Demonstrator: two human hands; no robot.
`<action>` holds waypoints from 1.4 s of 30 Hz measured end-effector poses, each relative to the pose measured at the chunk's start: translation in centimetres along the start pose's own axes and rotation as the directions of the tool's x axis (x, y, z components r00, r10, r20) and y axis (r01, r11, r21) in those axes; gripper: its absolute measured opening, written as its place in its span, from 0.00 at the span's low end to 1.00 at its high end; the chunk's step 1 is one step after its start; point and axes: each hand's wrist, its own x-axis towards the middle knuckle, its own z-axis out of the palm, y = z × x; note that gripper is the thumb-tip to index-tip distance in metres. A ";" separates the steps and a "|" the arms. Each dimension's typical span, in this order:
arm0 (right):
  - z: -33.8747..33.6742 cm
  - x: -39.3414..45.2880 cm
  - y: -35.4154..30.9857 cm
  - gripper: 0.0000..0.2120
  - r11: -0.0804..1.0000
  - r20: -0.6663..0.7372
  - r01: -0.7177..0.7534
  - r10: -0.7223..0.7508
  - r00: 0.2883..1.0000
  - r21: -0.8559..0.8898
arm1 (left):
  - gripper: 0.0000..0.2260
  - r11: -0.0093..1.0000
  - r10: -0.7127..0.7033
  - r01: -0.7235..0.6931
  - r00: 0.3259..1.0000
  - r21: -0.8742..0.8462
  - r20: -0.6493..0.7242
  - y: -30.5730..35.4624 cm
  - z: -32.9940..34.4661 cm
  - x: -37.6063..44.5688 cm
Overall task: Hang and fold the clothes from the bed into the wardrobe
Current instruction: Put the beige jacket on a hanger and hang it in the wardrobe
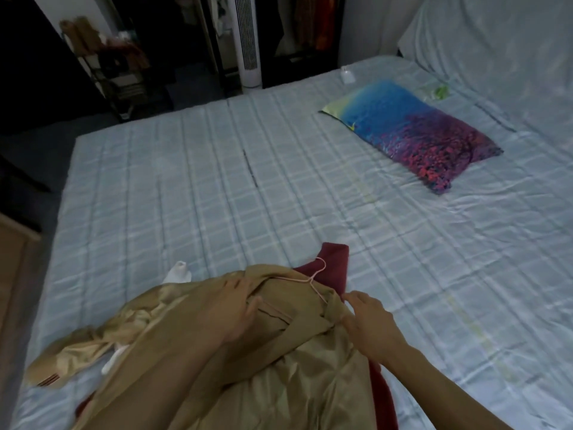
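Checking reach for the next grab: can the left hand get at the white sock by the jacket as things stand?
Probably yes. The white sock lies uncovered on the bed, just beyond the tan jacket that the left hand is gripping. Nothing blocks the way, but that hand would have to let go first.

Tan jacket (235,361): cloth with a shiny, satiny lining. Thin pink hanger (316,276), smooth; dark red garment (336,265) matt, fuzzy. Bed sheet (192,187) matt checked cloth.

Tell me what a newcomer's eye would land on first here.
Probably the bright blue-and-purple pillow, lying alone on the far right of the pale checked bed. Then, nearest the camera, the left hand and right hand working a tan coat onto a pink hanger.
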 end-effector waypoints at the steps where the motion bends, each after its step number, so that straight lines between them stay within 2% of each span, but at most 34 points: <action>1: 0.7 1.2 0.2 0.14 1.000 0.015 -0.004 0.004 1.000 -0.019 | 0.26 0.999 0.006 -0.006 1.000 -0.032 0.019 -0.8 0.7 1.8; 2: 1.5 2.3 0.5 0.13 0.999 0.030 -0.011 0.012 0.999 -0.035 | 0.26 1.000 0.006 -0.004 0.997 -0.021 0.078 -1.2 1.3 3.0; 5: 3.9 5.6 1.4 0.12 0.998 0.047 -0.058 0.058 0.997 -0.005 | 0.24 0.997 0.030 -0.022 0.994 -0.071 0.108 -2.7 3.9 7.0; 7: 5.8 7.5 2.1 0.14 0.995 0.063 -0.099 0.098 0.993 0.009 | 0.21 0.996 0.069 -0.065 0.995 -0.055 0.072 -3.7 6.2 9.7; 11: 9.3 9.4 3.3 0.18 0.991 0.084 -0.131 0.130 0.988 0.011 | 0.15 0.993 0.116 -0.111 0.982 -0.041 0.152 -5.2 10.0 14.6; 12: 10.1 9.6 3.5 0.19 0.990 0.089 -0.142 0.141 0.986 0.007 | 0.15 0.992 0.121 -0.115 0.978 -0.043 0.172 -5.5 10.8 15.7; 14: 11.5 10.1 3.8 0.19 0.984 0.080 -0.176 0.174 0.981 0.017 | 0.21 0.992 0.116 -0.104 0.972 -0.065 0.206 -6.0 12.3 17.5; 16: 12.5 10.4 4.0 0.18 0.969 0.062 -0.219 0.213 0.975 0.111 | 0.25 0.990 0.109 -0.087 0.973 -0.111 0.204 -6.3 13.7 18.6; 18: 13.1 10.6 4.2 0.17 0.938 0.066 -0.263 0.254 0.965 0.225 | 0.23 0.985 0.117 -0.088 0.973 -0.148 0.201 -6.6 14.8 19.2; 20: 13.6 10.7 4.3 0.19 0.955 0.062 -0.219 0.210 0.976 0.199 | 0.20 0.982 0.125 -0.094 0.973 -0.162 0.192 -6.9 15.7 19.3; 23: 13.8 10.3 4.3 0.19 0.964 0.050 -0.198 0.192 0.980 0.176 | 0.17 0.981 0.149 -0.133 0.982 -0.138 0.117 -7.2 16.4 19.0; 26: 14.2 10.0 4.4 0.14 0.966 0.081 -0.211 0.200 0.976 0.150 | 0.13 0.980 0.179 -0.175 0.983 -0.095 0.036 -7.4 16.7 18.5; 28: 14.2 10.0 4.4 0.10 0.957 0.094 -0.248 0.236 0.967 0.148 | 0.11 0.970 0.210 -0.209 0.978 -0.126 -0.011 -7.3 16.5 18.1; 32: 13.3 10.0 4.0 0.07 0.956 0.081 -0.233 0.222 0.972 0.178 | 0.16 0.955 0.240 -0.260 0.961 -0.143 -0.140 -7.0 14.5 16.6; 35: 11.8 9.5 3.2 0.08 0.961 0.057 -0.183 0.174 0.983 0.210 | 0.12 0.958 0.249 -0.277 0.933 -0.077 -0.260 -6.8 12.2 15.4; 38: 9.5 8.9 2.0 0.10 0.958 -0.018 -0.131 0.141 0.990 0.254 | 0.11 0.951 0.265 -0.305 0.885 -0.047 -0.382 -6.7 9.1 14.2; 42: 5.4 8.0 -0.2 0.12 0.906 -0.210 -0.016 0.115 0.971 0.423 | 0.14 0.965 0.223 -0.261 0.866 -0.023 -0.447 -6.6 3.9 12.0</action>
